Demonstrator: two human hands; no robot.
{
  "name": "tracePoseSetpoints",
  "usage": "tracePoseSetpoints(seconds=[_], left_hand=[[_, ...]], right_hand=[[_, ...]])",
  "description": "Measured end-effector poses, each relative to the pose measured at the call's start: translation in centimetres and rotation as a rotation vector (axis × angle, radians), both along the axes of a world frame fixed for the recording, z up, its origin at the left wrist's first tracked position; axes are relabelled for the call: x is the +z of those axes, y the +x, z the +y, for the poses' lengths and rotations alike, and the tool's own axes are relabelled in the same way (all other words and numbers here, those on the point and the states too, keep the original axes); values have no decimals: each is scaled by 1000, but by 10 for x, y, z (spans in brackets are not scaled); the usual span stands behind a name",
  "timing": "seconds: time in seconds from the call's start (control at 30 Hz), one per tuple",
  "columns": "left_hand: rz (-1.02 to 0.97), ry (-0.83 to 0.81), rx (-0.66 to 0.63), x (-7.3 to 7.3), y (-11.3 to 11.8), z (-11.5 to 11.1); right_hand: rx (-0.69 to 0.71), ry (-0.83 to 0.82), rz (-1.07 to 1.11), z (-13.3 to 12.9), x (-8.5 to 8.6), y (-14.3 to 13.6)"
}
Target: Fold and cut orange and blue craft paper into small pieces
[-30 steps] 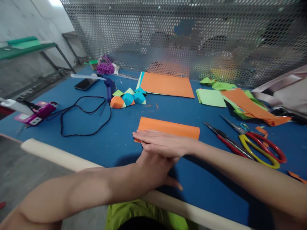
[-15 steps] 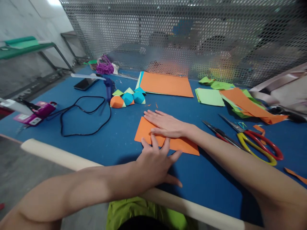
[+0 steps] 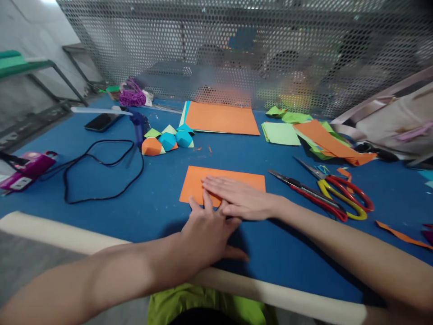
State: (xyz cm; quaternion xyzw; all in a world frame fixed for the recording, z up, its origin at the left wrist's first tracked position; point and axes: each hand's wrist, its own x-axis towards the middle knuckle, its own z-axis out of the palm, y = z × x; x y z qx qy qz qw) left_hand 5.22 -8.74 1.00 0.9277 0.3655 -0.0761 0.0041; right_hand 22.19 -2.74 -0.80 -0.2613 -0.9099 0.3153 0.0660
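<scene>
An orange paper rectangle point(image 3: 194, 183) lies flat on the blue table point(image 3: 142, 221) in front of me. My left hand point(image 3: 209, 230) has its fingers spread, with fingertips resting on the paper's near edge. Flat across the paper's near right part lies my right hand point(image 3: 238, 197), fingers stretched out and pointing left, partly over the left fingertips. Neither hand grips anything. The paper's near right edge is hidden under the right hand.
Scissors point(image 3: 350, 198) and a black-and-red cutting tool point(image 3: 311, 193) lie at right. Behind are orange sheets point(image 3: 223, 118), green paper point(image 3: 282, 134) and folded paper pieces point(image 3: 168, 141). A glue gun point(image 3: 138, 124), phone point(image 3: 103, 121) and black cable point(image 3: 101, 198) are at left.
My right hand has slid toward me over the paper, uncovering its far edge. The view has shifted to the right. My left hand stays spread at the near edge.
</scene>
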Motion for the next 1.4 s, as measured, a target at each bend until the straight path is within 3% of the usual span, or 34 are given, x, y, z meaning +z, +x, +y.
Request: tracePoseSetpoints(seconds=[0.2, 0.33, 0.47, 0.57, 0.63, 0.8, 0.9, 1.0, 1.17, 1.4], left_hand=[[-3, 53, -34, 0, -4, -2], [-25, 91, -51, -4, -8, -3], [-60, 139, -86, -10, -9, -2], [-34, 174, -52, -14, -7, -2], [-22, 174, -23, -14, -7, -3], [-60, 127, -73, -8, -9, -3], [-66, 128, -66, -7, -9, -3], [-66, 118, -63, -9, -9, -3], [-53, 61, -24, -9, -6, -4], [-77, 91, -50, -8, -8, -5]], right_hand=[[-218, 144, -189, 33, -14, 47], [-279, 216, -225, 43, -10, 62], [-262, 238, -187, 23, 7, 40], [22, 117, -50, 2, 14, 6], [97, 39, -30, 0, 11, -9], [-67, 134, -135, 37, -7, 10], [-112, 186, -185, 52, -6, 23], [-79, 184, -182, 43, 5, 10], [202, 68, -52, 32, 8, -33], [-17, 174, -143, 77, -9, -24]])
